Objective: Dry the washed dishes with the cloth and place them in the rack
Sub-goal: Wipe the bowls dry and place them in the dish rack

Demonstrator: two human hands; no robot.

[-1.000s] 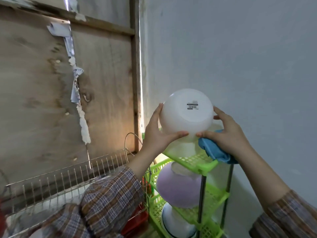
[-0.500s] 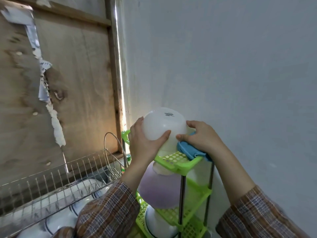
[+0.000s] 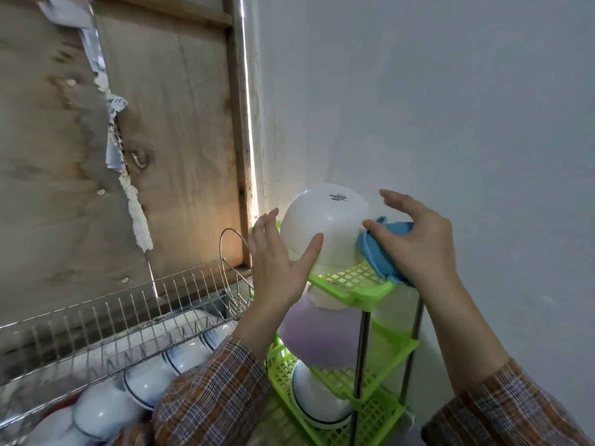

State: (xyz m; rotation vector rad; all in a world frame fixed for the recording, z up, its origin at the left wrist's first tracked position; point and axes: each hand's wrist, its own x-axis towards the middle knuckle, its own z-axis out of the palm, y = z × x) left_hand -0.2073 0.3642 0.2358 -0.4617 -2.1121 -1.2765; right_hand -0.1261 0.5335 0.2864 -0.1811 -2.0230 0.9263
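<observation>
The white round bowl (image 3: 322, 226) sits mouth-down on the top shelf of the lime-green plastic tiered rack (image 3: 354, 284). Its labelled base faces up and tips slightly away. The left hand (image 3: 277, 268) is spread wide, its thumb touching the bowl's near side. The right hand (image 3: 418, 239) pinches a blue cloth (image 3: 380, 255) beside the bowl.

Plywood panel (image 3: 180, 140) up and left of the left hand (image 3: 277, 268); knot and dark stains noted. Torn paper strip (image 3: 112, 136) hangs down it. Wooden post (image 3: 236, 123) above the left hand, with a bright gap (image 3: 249, 156) beside it. Grey painted wall (image 3: 450, 107) above and behind the right hand (image 3: 415, 243).
</observation>
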